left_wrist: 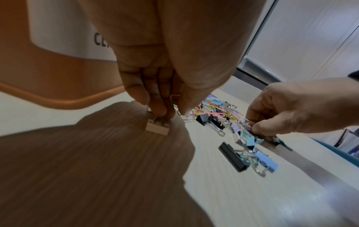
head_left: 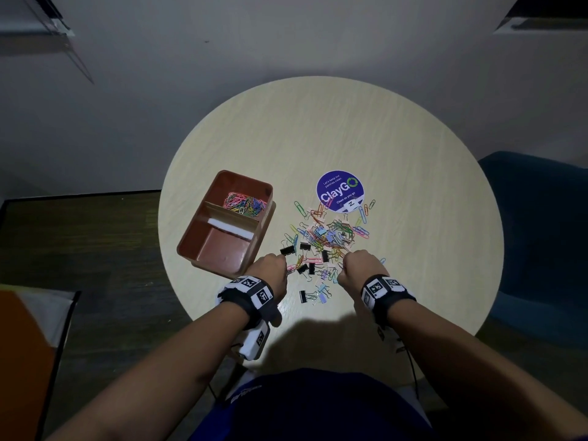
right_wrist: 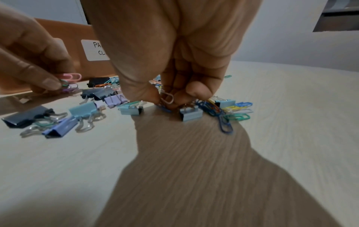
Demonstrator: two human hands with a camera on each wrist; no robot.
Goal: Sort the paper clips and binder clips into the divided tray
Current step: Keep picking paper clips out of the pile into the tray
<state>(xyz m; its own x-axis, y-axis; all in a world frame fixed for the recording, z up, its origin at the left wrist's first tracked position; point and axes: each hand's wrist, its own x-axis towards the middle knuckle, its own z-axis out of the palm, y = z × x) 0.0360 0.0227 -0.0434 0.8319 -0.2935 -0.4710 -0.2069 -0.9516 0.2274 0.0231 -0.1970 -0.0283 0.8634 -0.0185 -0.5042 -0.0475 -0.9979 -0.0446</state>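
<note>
A brown divided tray stands left of a mixed pile of clips. Its far compartment holds coloured paper clips; the near one looks bare. My left hand is at the pile's left edge and pinches several paper clips, pink, purple and green. Its fingertips sit just above a beige binder clip on the table. My right hand is at the pile's near right edge and pinches a pale paper clip over blue binder clips.
The round wooden table carries a purple ClayGo sticker behind the pile. Black and pastel binder clips lie loose near the front between my wrists. A blue chair stands at the right. The tray's side has white labels.
</note>
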